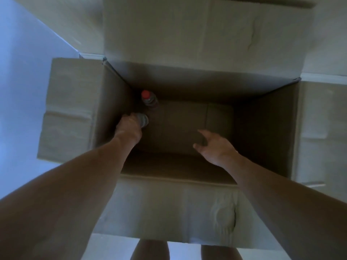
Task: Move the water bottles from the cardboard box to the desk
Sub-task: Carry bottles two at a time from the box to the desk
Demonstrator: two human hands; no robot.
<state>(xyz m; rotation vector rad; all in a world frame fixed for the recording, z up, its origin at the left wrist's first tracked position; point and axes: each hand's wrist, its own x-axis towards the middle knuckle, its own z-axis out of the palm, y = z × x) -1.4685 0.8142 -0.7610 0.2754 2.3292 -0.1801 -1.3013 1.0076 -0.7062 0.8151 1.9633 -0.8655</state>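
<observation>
I look straight down into a deep open cardboard box [266, 128]. Two water bottles stand in its far left corner. One has a red cap [149, 100] and stands free against the left wall. The other, clear bottle [143, 120] is just in front of it, and my left hand [129, 126] grips its top, hiding most of it. My right hand [214, 145] hovers inside the box near the middle, fingers spread and loosely bent, holding nothing. The desk is not in view.
The box's four flaps are folded outward: far flap [197, 29], left flap [69, 109], right flap [323, 128], near flap [169, 209]. The box floor [184, 124] is bare cardboard. A pale wall and floor surround the box; my legs show at the bottom edge.
</observation>
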